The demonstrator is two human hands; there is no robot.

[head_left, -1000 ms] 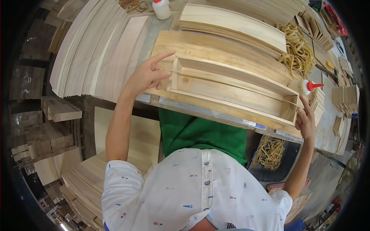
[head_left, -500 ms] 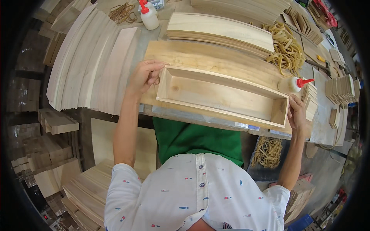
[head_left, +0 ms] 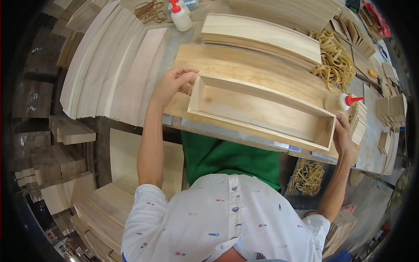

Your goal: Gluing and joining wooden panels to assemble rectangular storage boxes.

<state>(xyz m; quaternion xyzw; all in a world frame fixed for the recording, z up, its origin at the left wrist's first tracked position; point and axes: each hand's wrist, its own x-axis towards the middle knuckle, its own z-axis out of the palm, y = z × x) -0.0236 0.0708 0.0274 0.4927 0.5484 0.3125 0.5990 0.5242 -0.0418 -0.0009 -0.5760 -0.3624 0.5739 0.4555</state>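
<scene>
A long, shallow wooden box [head_left: 262,113], open at the top, lies on a flat wooden board [head_left: 227,56] at the table's near edge. Its thin walls frame a pale bottom with a small knot near the left end. My left hand [head_left: 176,85] pinches the box's far left corner between thumb and fingers. At the opposite end, my right hand [head_left: 343,134] grips the short right wall, its fingertips partly hidden. Just beyond that hand, a glue bottle [head_left: 336,103] with a red nozzle lies tipped toward the right.
Stacked thin boards [head_left: 100,65] fill the table's left side, and more panels [head_left: 262,37] lie behind the box. Tan rubber bands [head_left: 334,61] are heaped at the back right. Another red-tipped bottle [head_left: 181,19] stands at the back. Small wooden pieces [head_left: 390,111] sit far right.
The whole scene has shifted slightly to the right in view. Both hands keep to the ends of the box, which stays on the board.
</scene>
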